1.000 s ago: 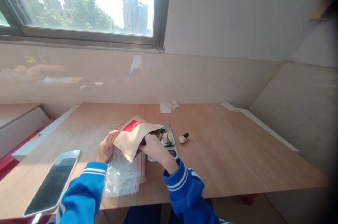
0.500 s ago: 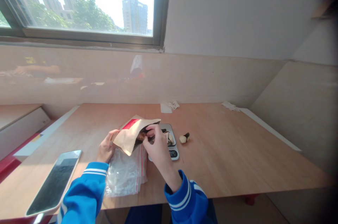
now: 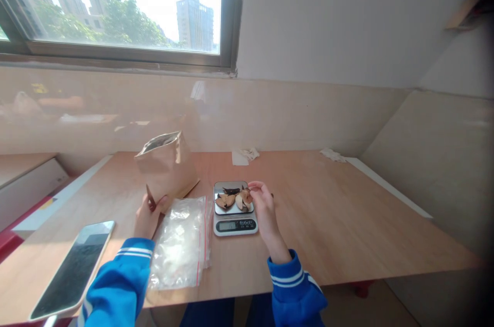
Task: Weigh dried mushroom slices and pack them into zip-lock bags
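My left hand (image 3: 147,216) is closed on the lower left part of a brown paper bag (image 3: 168,175), which stands upright with its silvery mouth open at the top. To the right is a white kitchen scale (image 3: 236,232) with a small display. Several dried brown and cream pieces (image 3: 225,201) lie on its metal plate. My right hand (image 3: 267,209) reaches over the plate's right edge, fingertips pinching a brown dried piece (image 3: 247,195) among the others. Behind that hand, only a dark tip of the piece on the table shows.
Clear zip bags (image 3: 179,247) lie flat between my left arm and the scale. A phone (image 3: 73,268) rests at the table's left front. Crumpled tissue (image 3: 250,153) and another tissue (image 3: 332,155) lie along the back edge by the wall.
My right hand has come out of the bag and moved right to the scale. The bag has swung from tilted over to upright, farther left, uncovering the scale.
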### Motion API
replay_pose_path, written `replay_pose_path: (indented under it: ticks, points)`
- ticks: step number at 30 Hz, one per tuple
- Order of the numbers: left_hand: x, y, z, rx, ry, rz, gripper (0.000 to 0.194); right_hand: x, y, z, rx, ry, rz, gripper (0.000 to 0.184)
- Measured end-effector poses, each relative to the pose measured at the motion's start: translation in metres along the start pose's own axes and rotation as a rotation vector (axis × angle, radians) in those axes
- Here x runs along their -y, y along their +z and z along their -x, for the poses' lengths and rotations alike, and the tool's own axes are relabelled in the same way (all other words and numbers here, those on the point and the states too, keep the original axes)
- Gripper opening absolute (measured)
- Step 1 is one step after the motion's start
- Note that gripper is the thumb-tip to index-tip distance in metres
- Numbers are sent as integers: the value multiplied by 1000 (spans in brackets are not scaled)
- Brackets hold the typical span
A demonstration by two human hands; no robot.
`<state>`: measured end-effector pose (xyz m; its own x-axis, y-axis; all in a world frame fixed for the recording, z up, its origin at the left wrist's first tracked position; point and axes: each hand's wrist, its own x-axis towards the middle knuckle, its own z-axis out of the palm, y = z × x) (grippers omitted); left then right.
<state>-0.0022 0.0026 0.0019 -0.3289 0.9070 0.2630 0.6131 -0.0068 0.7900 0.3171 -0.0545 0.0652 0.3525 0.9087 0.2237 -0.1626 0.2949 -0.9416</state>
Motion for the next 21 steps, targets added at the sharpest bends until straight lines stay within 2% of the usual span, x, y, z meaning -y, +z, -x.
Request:
replay_pose_path:
  ticks: [3,6,9,12,18,21]
  points:
    - [-5,-1,3,-6,-21,43,58,-13,3,3,132,81,-20,21]
    - [-9,-2,6,-1,0,-9,60,-25,8,6,154,97,30,21]
    - [-11,-3,7,10,-9,-47,61,-37,6,6,92,-4,176,18]
    - [-11,-3,7,15,-16,-50,64,-46,-5,3,26,-103,339,19]
    - [-7,-1,6,13,8,-55,64,-45,-30,-6,-260,-176,627,18]
    - [-6,-1,6,11,14,-59,63,-47,-34,-8,-242,-189,630,18]
